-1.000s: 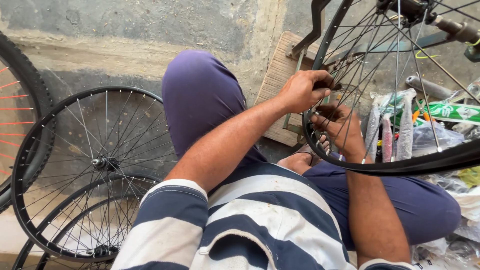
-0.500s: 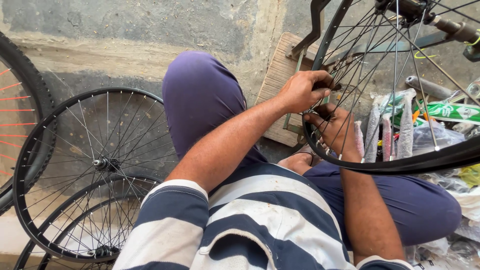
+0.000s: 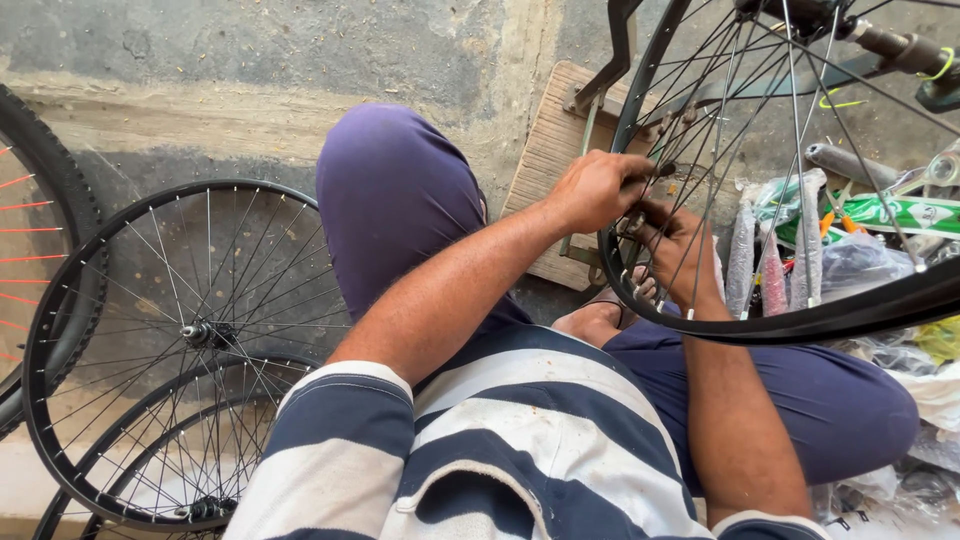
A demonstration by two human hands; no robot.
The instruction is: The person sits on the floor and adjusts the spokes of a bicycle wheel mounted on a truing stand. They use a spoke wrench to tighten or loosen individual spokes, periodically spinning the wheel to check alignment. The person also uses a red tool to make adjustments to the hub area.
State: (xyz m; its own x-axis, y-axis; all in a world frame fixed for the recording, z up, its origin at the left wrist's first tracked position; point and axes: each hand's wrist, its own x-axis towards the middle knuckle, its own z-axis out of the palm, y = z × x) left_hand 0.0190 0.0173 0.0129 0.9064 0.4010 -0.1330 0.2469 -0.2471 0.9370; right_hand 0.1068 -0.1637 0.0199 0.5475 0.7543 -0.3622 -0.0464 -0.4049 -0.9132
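Note:
A black bicycle wheel rim (image 3: 800,325) with thin metal spokes stands upright in front of me, held in a metal stand (image 3: 605,75). My left hand (image 3: 593,188) is closed around a small dark tool (image 3: 661,170) at the rim's inner left edge. Just below it, my right hand (image 3: 678,252) reaches between the spokes from the near side, its fingers curled on a spoke by the rim. The two hands almost touch. My raised left knee in purple trousers (image 3: 400,200) sits left of the wheel.
Two bare black spoked wheels (image 3: 120,330) lean against the concrete wall at left, beside a tyred wheel with red spokes (image 3: 40,230). A wooden board (image 3: 545,160) lies under the stand. Plastic-wrapped parts and green packets (image 3: 870,215) are piled at right.
Both hands stay at the same spot on the rim; the right hand's fingers have shifted slightly among the spokes. The wheel has barely moved.

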